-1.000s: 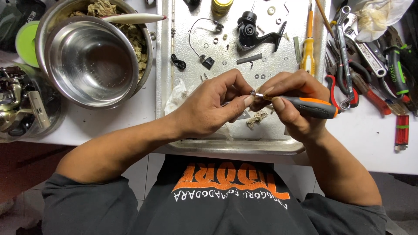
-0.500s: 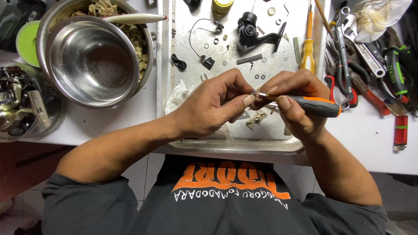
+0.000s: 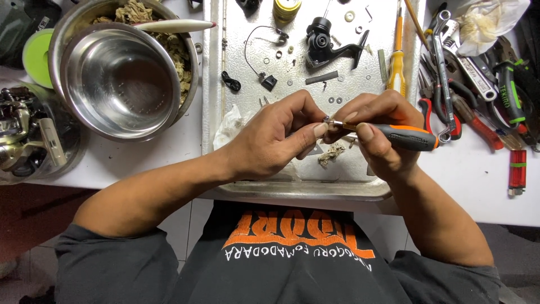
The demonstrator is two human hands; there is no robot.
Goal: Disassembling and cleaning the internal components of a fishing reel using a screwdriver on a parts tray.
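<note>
While both hands are raised just above the metal tray (image 3: 292, 188), the work is centred over its near half. The tray is seen lying on the white counter (image 3: 484, 191), with a steel bowl (image 3: 121, 81) nested in a larger one to the left and a heap of pliers and wrenches (image 3: 478, 73) to the right. A black reel body (image 3: 326, 42) and scattered washers are noted on the tray's far half.

The screwdriver (image 3: 402, 136), orange and grey in the handle, is held in the right hand (image 3: 377, 132), fingers wrapped closed round the grip, thumb along the top. It is judged stiff, light and rubbery in the grip, so unlikely to slip; it is best taken at the handle, as now.

The left hand (image 3: 275, 138) is closed to a narrow pinch, thumb and forefinger meeting at the driver's tip. A small metal part (image 3: 328, 120) is held there, mostly hidden by the fingertips. It is judged very light, hard and possibly greasy, hence easily dropped and lost among the washers. A pinch across its sides, close over the tray, is judged the safest hold.
</note>
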